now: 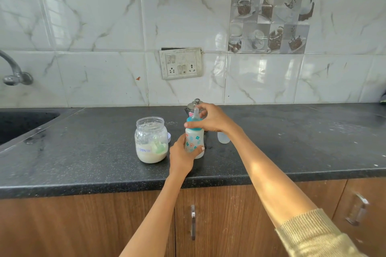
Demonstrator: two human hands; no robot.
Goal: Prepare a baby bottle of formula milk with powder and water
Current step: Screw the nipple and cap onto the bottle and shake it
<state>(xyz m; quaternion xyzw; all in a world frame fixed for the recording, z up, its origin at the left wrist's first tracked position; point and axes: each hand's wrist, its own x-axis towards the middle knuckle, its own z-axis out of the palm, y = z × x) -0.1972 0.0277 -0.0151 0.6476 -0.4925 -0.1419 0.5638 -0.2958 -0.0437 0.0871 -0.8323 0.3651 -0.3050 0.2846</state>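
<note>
A baby bottle (194, 142) with a flower print stands upright on the black counter (292, 142), filled with white liquid. My left hand (181, 155) wraps around its lower body. My right hand (211, 120) grips the blue collar and teat (195, 120) on top of it. To the left stands an open clear jar (150, 140) labelled formula, a third full of white powder, with a green scoop (158, 146) inside.
A steel pot with a knobbed lid (195, 105) stands right behind the bottle. A clear bottle cap (223, 137) lies under my right wrist, and a white lid (169, 136) shows behind the jar. A sink (20, 123) and tap (14, 73) are at the left.
</note>
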